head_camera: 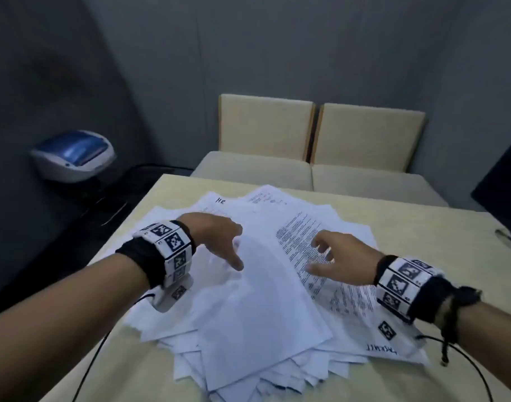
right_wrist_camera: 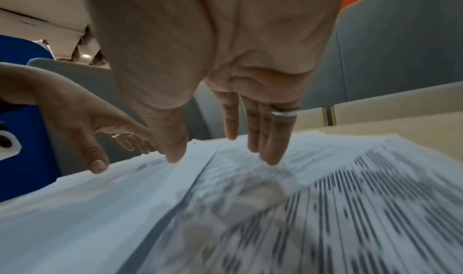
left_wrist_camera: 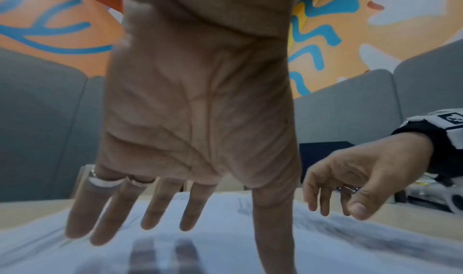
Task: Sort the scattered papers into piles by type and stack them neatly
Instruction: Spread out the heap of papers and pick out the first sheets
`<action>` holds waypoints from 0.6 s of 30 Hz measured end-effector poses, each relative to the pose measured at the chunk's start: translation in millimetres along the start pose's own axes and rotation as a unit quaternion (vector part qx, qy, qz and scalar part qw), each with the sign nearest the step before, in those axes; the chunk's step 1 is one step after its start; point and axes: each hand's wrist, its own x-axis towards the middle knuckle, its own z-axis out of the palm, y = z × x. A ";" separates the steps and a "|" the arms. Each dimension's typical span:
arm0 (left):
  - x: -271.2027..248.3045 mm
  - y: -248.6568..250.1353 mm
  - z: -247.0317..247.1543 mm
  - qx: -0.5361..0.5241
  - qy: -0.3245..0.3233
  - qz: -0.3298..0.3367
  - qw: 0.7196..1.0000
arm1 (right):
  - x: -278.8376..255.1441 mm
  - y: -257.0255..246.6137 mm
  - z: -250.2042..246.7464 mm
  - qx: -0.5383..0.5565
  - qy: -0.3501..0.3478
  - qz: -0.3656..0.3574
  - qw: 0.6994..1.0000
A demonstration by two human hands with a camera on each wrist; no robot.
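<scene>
Most of the heap of papers (head_camera: 265, 300) lies buried under its own top sheets, so only corners and edges of the lower pages show, and the printed lines on them are too small and smeared to read. The left hand (head_camera: 216, 233) hides its fingertips behind its own back in the head view; whether they touch the sheets cannot be told there. Both wrist views blur the print into streaks, and the paper near the bottom edge is cut off. The right hand (head_camera: 339, 261) covers part of a printed page (head_camera: 303, 230). A dark screen (head_camera: 501, 181) is cropped at the right edge.
</scene>
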 end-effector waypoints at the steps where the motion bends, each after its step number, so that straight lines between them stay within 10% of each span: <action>1: -4.0 -5.5 12.3 -0.003 -0.010 -0.008 1.000 | -2.5 1.5 11.2 -0.010 -0.009 0.010 1.000; 11: -13.5 -63.6 75.2 -0.084 -0.056 -0.083 0.991 | -40.1 59.4 52.1 -0.018 -0.012 0.180 0.983; 18: 25.7 -76.8 70.7 -0.024 -0.067 -0.021 0.997 | -35.3 27.1 75.7 0.026 -0.063 0.144 0.987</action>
